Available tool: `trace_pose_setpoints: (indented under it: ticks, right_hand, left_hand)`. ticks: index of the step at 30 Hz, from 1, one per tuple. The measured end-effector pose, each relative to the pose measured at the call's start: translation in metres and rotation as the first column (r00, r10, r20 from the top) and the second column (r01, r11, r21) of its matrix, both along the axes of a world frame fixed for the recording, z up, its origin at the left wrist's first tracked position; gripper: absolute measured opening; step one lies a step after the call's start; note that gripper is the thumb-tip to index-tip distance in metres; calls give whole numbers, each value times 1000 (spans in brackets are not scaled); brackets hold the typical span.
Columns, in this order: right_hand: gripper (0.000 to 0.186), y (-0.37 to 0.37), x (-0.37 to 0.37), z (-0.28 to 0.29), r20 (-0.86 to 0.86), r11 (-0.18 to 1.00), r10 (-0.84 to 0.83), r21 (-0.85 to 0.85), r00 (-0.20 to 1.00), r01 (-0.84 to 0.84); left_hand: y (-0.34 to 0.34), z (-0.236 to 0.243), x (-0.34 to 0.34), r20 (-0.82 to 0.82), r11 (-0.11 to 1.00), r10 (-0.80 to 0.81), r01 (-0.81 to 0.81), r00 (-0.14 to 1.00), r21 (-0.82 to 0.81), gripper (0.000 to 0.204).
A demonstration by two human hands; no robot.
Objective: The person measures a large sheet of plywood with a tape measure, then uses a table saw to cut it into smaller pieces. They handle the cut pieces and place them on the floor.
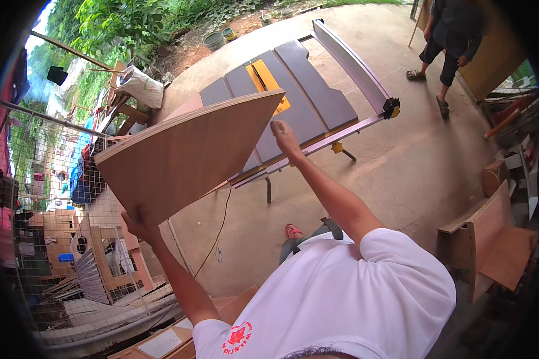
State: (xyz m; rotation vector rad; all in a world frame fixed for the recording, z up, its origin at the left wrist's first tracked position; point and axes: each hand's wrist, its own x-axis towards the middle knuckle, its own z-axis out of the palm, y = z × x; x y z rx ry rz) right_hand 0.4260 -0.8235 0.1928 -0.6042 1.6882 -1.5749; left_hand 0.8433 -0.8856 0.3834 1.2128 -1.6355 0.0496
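While my left hand (142,226) is grasping the wooden board (185,157) by its near edge, its length is slanting far-right toward the saw bench (308,84), my clenched right hand (286,141) hovering just right.

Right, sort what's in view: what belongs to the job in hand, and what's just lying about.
In the job:
wooden panel, held by the left hand
table saw, partly hidden behind the panel

Seemingly just lying about:
white sack, upper left
dark bucket, near the greenery
wooden boards, at the right
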Motion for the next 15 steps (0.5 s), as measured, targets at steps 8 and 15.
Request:
trace_pose_setpoints:
  ticks: [8, 15]
  right_hand:
    - [77, -49, 64, -24, 203, 971, 208, -164, 957, -177]
    - [48, 56, -19, -25, -154, 999, -33, 1, 988, 34]
  left_hand:
    - [32, -19, 11, -305, 996, 44, -18, 951, 86, 50]
    - [64, -121, -45, -451, 825, 262, 45, 853, 563, 54]
